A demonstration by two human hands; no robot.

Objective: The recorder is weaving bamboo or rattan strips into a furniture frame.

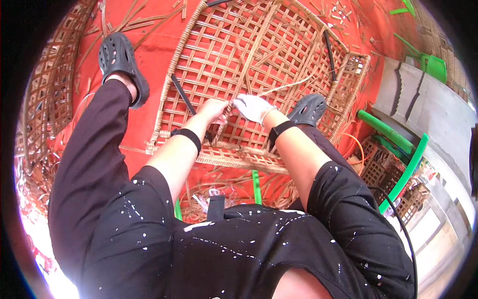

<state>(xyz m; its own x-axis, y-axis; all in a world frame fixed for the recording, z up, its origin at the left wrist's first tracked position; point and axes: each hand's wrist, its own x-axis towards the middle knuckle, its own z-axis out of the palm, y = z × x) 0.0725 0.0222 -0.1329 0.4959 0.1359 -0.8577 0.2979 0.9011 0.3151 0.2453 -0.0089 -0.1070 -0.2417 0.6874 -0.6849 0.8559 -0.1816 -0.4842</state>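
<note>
A large open-weave rattan panel (pixel 199 65) with a wrapped border lies in front of me between my feet. My left hand (pixel 214 110), bare, is closed around a wrapped rattan rod (pixel 219 130) near the panel's near side. Right beside it, my right hand (pixel 252 107), in a white glove, has its fingers pinched at the upper part of the same rod. From the right hand a thin pale cane strip (pixel 294 83) curves off to the upper right over the weave. My fingertips partly hide the strip's near end.
Loose cane strips (pixel 144 22) and scraps lie on the red floor covering (pixel 154 45). Another woven panel (pixel 50 89) stands at the left. Green tubes (pixel 386 130), a grey sheet (pixel 423 99) and an orange cord (pixel 359 149) are at the right. My dark clogs (pixel 119 62) flank the panel.
</note>
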